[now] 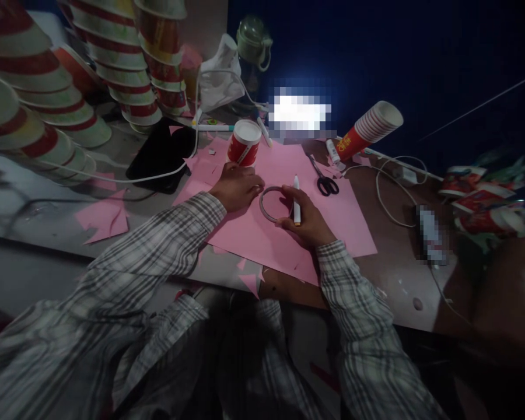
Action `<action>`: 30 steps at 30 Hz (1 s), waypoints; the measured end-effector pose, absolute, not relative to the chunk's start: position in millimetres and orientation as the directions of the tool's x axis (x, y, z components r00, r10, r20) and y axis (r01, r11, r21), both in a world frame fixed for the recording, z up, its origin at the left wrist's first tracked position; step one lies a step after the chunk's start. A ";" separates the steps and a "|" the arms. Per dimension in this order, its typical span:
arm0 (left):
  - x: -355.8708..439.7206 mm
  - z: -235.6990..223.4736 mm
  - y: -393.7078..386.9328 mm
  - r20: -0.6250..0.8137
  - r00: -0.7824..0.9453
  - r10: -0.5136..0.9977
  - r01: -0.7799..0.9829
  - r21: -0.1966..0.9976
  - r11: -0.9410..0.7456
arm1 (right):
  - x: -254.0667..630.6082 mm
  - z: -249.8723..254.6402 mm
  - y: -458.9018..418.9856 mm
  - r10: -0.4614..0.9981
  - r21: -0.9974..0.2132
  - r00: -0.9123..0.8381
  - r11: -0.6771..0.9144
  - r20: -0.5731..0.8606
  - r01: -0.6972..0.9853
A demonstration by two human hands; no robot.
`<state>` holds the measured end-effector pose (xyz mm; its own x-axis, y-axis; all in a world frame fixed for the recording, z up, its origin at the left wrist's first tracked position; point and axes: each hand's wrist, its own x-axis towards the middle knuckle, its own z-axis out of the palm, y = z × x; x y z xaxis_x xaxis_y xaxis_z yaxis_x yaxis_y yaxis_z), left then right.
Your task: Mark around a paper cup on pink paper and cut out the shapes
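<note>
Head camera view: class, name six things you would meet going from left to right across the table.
Flat black device, upright paper cup, grey ring, white marker, scissors, leaning cup stack.

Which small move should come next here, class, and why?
Probably the left hand should steady the ring against the pink paper: the right hand holds both the ring and a marker, while the left fingers are close to the ring.
</note>
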<state>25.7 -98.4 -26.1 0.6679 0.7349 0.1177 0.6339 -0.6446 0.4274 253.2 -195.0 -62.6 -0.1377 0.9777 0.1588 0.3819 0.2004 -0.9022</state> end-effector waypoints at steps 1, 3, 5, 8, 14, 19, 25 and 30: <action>25.5 -23.0 -99.5 0.142 0.665 0.733 0.610 0.462 -0.644 | 253.0 -62.2 -195.2 0.978 -0.901 -0.138 0.199 0.156 0.386; 25.5 -17.4 -102.5 0.199 0.666 0.719 0.541 0.534 -0.649 | 253.0 -62.1 -195.5 0.976 -0.894 -0.143 0.208 0.163 0.397; 26.6 -14.5 -106.0 0.243 0.692 0.679 0.471 0.560 -0.681 | 253.4 -62.5 -195.9 0.973 -0.888 -0.149 0.223 0.177 0.403; 30.3 -16.5 -110.8 0.244 0.751 0.614 0.435 0.516 -0.738 | 254.4 -63.2 -196.5 0.973 -0.882 -0.150 0.222 0.174 0.415; 39.5 -22.3 -117.4 0.056 0.841 0.538 0.466 0.429 -0.774 | 254.0 -64.8 -195.7 0.977 -0.901 -0.144 0.203 0.159 0.384; 40.4 -22.6 -118.8 0.071 0.859 0.508 0.451 0.366 -0.814 | 251.2 -67.5 -195.5 0.972 -0.919 -0.151 0.220 0.178 0.329; 42.9 -18.3 -118.2 0.057 0.845 0.532 0.489 0.321 -0.811 | 264.0 -59.9 -196.6 0.953 -0.873 -0.035 0.291 0.302 0.390; 43.6 -11.0 -123.1 -0.004 0.841 0.541 0.516 0.310 -0.799 | 287.5 -40.1 -205.7 0.910 -0.929 0.237 0.287 0.341 0.236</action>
